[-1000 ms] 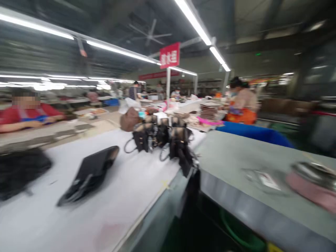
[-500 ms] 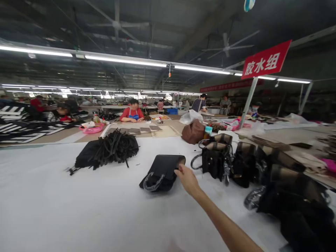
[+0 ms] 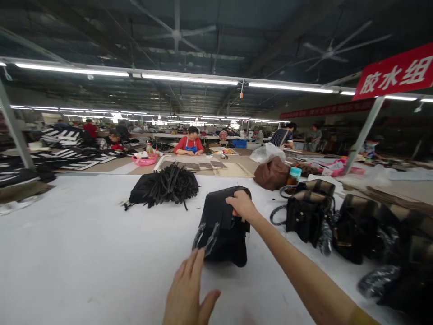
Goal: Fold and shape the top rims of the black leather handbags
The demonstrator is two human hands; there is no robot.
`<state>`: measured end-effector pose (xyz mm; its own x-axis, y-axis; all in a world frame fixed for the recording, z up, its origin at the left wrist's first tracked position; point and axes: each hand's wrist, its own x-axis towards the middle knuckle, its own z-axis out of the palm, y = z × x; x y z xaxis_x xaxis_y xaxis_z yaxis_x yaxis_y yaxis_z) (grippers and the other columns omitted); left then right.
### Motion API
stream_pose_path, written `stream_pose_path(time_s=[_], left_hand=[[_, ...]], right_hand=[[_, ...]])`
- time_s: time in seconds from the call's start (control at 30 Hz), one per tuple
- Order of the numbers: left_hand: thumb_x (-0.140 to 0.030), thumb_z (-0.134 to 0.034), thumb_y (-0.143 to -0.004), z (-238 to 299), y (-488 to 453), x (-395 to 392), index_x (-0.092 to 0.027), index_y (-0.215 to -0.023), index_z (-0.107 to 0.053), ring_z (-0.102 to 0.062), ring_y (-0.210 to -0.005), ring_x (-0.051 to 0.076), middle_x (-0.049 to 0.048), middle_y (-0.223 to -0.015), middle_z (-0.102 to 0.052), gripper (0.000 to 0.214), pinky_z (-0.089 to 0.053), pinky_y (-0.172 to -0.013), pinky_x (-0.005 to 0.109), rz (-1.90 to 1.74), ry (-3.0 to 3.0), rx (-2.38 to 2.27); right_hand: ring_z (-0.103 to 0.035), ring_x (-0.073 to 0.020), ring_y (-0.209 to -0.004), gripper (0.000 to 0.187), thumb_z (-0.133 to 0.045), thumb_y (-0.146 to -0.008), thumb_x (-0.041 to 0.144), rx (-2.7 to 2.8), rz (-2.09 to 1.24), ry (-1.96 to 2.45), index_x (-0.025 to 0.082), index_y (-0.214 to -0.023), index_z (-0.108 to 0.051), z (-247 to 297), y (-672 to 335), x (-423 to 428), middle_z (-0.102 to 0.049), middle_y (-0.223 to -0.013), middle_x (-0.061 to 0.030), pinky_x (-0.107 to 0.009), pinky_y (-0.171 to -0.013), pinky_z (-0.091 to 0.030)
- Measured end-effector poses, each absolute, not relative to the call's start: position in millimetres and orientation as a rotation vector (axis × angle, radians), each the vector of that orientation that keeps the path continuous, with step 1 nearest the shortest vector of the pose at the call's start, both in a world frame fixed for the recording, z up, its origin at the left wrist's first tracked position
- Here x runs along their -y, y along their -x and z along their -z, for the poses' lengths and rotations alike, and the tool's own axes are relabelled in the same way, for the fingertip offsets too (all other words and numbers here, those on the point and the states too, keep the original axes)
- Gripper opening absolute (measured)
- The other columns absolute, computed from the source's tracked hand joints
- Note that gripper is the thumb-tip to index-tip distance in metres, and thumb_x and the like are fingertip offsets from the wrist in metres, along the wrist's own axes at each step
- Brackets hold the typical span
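- One black handbag (image 3: 223, 234) stands tilted on the white table (image 3: 74, 262), directly under the right hand. A single plastic-wrapped handle (image 3: 205, 234) hangs down the side that faces the camera.
- Right hand (image 3: 241, 205): the fingers are curled over the handbag's top edge and grip it. The forearm comes in from the lower right.
- Left hand (image 3: 189, 295): it is spread flat with the fingers extended and holds nothing. The fingertips lie just below the wrapped handle; contact cannot be told.
- One heap of black straps (image 3: 169, 184) lies beyond and to the left of the right hand, well apart from the handbag.
- One brown bag (image 3: 272, 174) sits beyond and to the right of the right hand. One teal-capped bottle (image 3: 292, 175) stands just beside it.
- A row of dark handbags (image 3: 306, 214) stands to the right of the right hand, close alongside the forearm. At least three can be counted; those further along are blurred.
- Far beyond both hands are one pink basin (image 3: 145, 159) and one seated person in a red top (image 3: 190, 145).
- One red sign (image 3: 394, 74) hangs high to the right.
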<state>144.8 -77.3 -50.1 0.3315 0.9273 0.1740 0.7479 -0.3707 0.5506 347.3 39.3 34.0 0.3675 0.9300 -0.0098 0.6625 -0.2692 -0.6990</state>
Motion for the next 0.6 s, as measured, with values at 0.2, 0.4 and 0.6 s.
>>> stream_pose_path(time_s=[0.2,0.4,0.6], left_hand=[[-0.014,-0.043,-0.072,-1,-166,81,-0.013,-0.136,-0.013,-0.044,-0.111,0.024,0.0127,-0.132,-0.035,0.071,-0.037,-0.088,0.031,-0.472,-2.19,-1.746],[-0.001,-0.036,-0.063,9,-101,100,-0.012,-0.136,-0.01,-0.053,-0.1,0.02,0.0096,-0.127,-0.044,0.079,-0.039,-0.079,0.025,-0.404,-2.069,-1.863],[-0.004,-0.037,-0.068,21,-74,104,-0.021,-0.121,-0.041,-0.054,-0.098,0.017,0.004,-0.112,-0.056,0.056,-0.038,-0.081,0.022,-0.421,-2.105,-1.785]], right_hand=[[-0.048,-0.0099,-0.035,0.007,-0.048,-0.062,0.017,1.816,-0.47,1.966,0.015,-0.058,-0.054,-86,-269,17,-0.044,-0.031,0.0036,-0.019,-0.042,-0.033],[-0.059,-0.0112,-0.05,0.02,-0.043,-0.075,0.03,2.03,-1.191,1.307,0.013,-0.067,-0.051,-56,-232,40,-0.061,-0.068,-0.0041,-0.017,-0.043,-0.04],[-0.057,-0.01,-0.047,0.025,-0.043,-0.077,0.037,1.861,-1.013,1.55,0.015,-0.068,-0.052,-17,-249,66,-0.061,-0.066,-0.0021,-0.017,-0.041,-0.037]])
